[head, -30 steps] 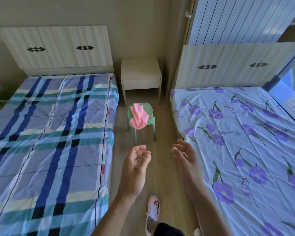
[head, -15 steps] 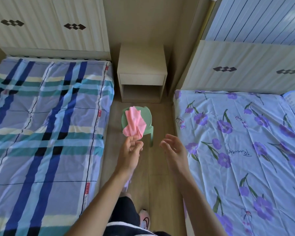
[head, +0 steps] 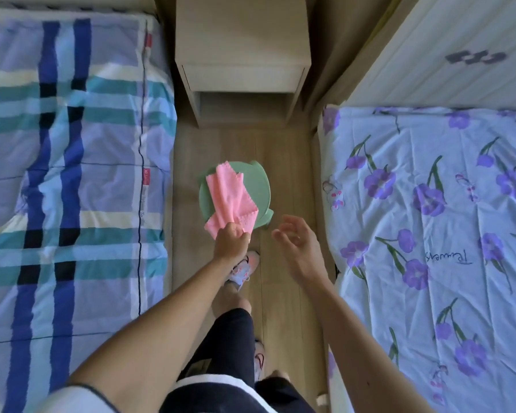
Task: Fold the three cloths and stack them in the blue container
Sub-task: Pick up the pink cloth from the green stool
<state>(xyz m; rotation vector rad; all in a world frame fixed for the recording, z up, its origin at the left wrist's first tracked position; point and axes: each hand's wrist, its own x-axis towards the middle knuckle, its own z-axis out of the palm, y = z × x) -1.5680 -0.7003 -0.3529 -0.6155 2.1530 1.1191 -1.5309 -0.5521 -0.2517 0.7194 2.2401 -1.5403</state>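
Between plaid bed [head: 72, 174] and floral bed [head: 429, 234], on stool [head: 256, 186]: cloth [head: 230, 195]. Task judged barely begun: nothing folded, other cloths and container out of view. Pink, crumpled, loosely doubled, zigzag-edged, near corner overhanging seat. Corner pinched by left hand [head: 231, 239]; right hand [head: 298, 242] nearby, fingers relaxed, holding nothing.

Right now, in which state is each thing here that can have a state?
cloth: not folded, rumpled, lying on the stool, its near end over the seat's edge
stool: upright on the floor, bearing the cloth
left hand: grips the cloth's near end
right hand: open, holds nothing, apart from the cloth
nightstand drawer: closed
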